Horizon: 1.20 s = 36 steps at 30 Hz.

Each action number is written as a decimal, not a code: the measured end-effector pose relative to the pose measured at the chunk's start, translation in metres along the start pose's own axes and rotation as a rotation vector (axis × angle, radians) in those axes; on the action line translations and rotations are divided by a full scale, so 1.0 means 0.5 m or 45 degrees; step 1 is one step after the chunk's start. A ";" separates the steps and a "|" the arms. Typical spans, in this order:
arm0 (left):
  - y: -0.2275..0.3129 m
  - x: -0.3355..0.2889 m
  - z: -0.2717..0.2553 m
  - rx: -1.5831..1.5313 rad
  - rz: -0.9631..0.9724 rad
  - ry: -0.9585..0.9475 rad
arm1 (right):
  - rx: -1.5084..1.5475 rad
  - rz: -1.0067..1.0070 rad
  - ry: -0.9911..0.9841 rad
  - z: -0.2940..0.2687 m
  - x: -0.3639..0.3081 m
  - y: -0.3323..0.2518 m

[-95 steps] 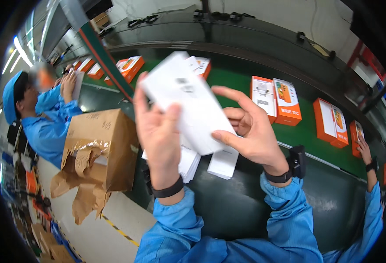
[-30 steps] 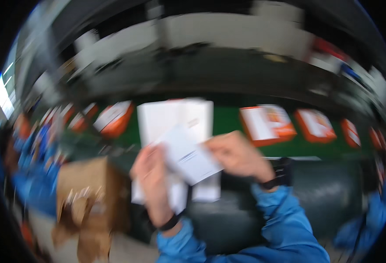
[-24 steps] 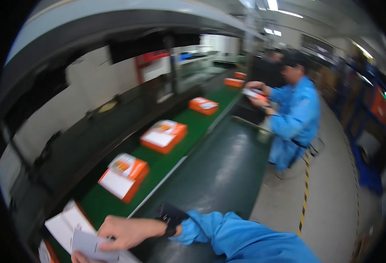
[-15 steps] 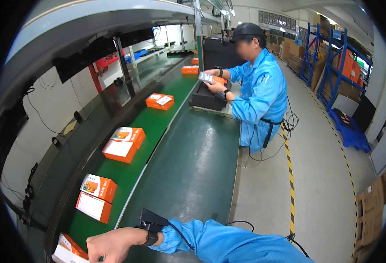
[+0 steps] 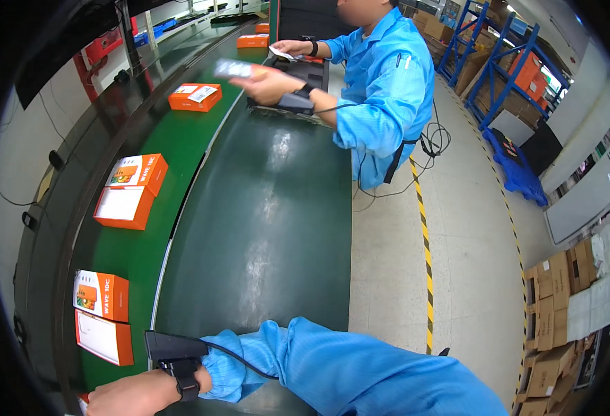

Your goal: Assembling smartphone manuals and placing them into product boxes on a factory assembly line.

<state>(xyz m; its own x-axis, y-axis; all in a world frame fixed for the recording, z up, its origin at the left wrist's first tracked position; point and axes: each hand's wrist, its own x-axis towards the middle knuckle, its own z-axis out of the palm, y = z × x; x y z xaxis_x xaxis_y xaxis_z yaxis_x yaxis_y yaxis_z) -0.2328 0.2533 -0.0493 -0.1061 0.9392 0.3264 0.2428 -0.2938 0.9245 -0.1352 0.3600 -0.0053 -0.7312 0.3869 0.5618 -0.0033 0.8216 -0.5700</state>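
Note:
My right hand [image 5: 128,396] reaches in along the lower edge at the left, back of the hand up. Its fingers are cut off by the picture's edge and hidden. Beside its knuckles shows a corner of an orange-and-white box [image 5: 82,401]. A black device [image 5: 173,347] is strapped to my wrist, with a cable along the blue sleeve. On the green belt just beyond lie an orange phone box lid [image 5: 102,295] and a white-faced orange box part [image 5: 104,338]. A similar pair, a printed box [image 5: 137,172] and a white-faced one [image 5: 123,206], sits farther up. My left hand is out of view.
Right of the green belt [image 5: 166,152] runs a dark green tabletop [image 5: 249,229]. Across it a co-worker in blue [image 5: 388,97] holds a blurred phone-like item [image 5: 234,68] and a white slip [image 5: 281,53]. More orange boxes [image 5: 195,97] lie far along the belt. Cartons [image 5: 554,291] stand at the right.
The view has tilted down and shifted. My right hand now sits lower, its fingers out of the picture. The co-worker's hands have separated, one swinging toward the belt.

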 end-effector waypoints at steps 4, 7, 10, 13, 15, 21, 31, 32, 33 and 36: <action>0.002 -0.028 -0.009 -0.024 0.005 0.008 | -0.334 -0.024 0.543 0.054 -0.044 -0.063; 0.004 -0.074 -0.042 -0.021 0.000 0.022 | -0.662 0.028 0.924 0.123 -0.105 -0.109; 0.005 -0.135 -0.063 -0.026 0.003 0.055 | -1.056 0.233 1.082 0.184 -0.163 -0.188; 0.023 -0.194 -0.080 -0.019 -0.020 0.077 | -0.849 0.291 1.177 0.193 -0.192 -0.288; 0.044 -0.232 -0.083 -0.019 -0.036 0.078 | -0.458 0.127 1.180 0.172 -0.205 -0.343; 0.100 -0.330 -0.135 -0.050 -0.059 0.129 | 0.226 -0.170 0.833 0.128 -0.198 -0.516; 0.155 -0.439 -0.224 -0.088 -0.073 0.175 | 0.717 0.057 0.831 0.327 -0.089 -0.612; 0.157 -0.450 -0.235 -0.095 -0.076 0.181 | 1.191 0.074 0.715 0.344 -0.087 -0.615; 0.158 -0.460 -0.254 -0.098 -0.072 0.197 | 1.144 0.089 0.824 0.368 -0.079 -0.618; 0.152 -0.492 -0.291 -0.091 -0.074 0.200 | 0.974 0.150 1.187 0.449 -0.063 -0.611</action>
<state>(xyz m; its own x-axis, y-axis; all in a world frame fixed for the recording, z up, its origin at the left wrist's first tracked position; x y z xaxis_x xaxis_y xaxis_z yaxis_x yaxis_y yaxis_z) -0.3285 -0.0260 -0.0307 -0.2685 0.9173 0.2939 0.1635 -0.2573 0.9524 -0.2643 0.0028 0.0166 0.0169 0.8546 0.5191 -0.6023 0.4231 -0.6769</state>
